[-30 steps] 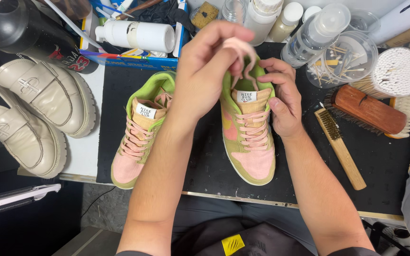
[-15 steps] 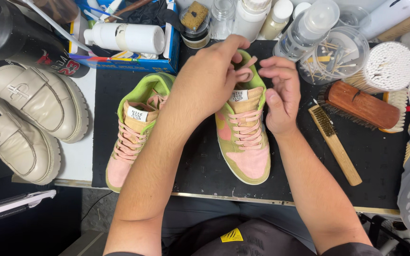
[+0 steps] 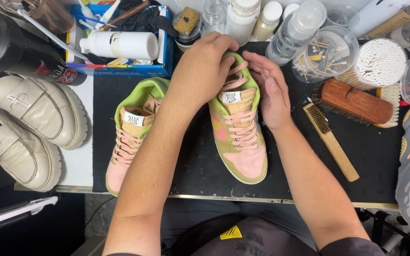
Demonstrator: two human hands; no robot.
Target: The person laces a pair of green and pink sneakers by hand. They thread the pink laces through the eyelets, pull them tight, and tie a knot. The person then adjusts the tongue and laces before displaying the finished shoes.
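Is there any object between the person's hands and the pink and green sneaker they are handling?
No, nothing visible. The left hand rests on the sneaker at its collar, and the right hand touches its side.

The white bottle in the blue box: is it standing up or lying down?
Lying down. The white bottle rests on its side across the blue box, cap pointing left, long side level.

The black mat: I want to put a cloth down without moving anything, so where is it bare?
Bare mat lies at the near edge, between the right sneaker and the wooden-handled brush. A narrower strip lies between the two sneakers, crossed by the left forearm. The far edge is crowded with bottles, tubs and cotton swabs.
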